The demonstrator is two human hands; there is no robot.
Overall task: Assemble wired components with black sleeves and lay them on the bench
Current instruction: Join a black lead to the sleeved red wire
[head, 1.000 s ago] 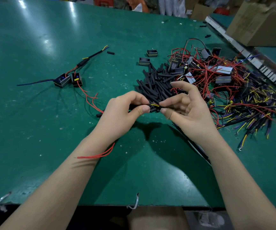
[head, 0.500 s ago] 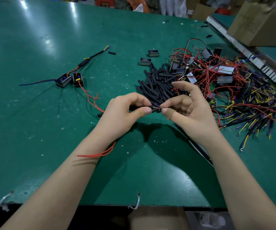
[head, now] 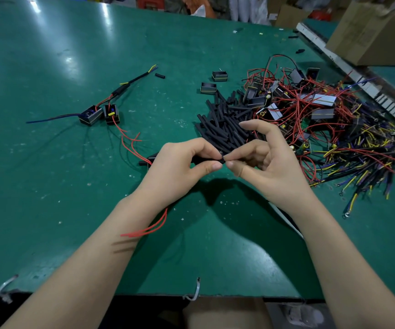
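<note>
Sleeve [head: 197, 160] mostly hidden inside left hand [head: 182, 167]; wire tip at right hand [head: 267, 167] pinch too small to tell. Cardboard box [head: 372, 32] cut off at right edge. Wire pile [head: 334, 129] too tangled to count.

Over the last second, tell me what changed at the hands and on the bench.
The yellow wire ends that showed between the two thumbs are now out of sight; only the black sleeve shows there, so it seems to have been worked further on. The left hand and right hand keep pinching it, fingertips slightly closer. The sleeve pile, the finished assembly and the wire heap lie as before.
</note>
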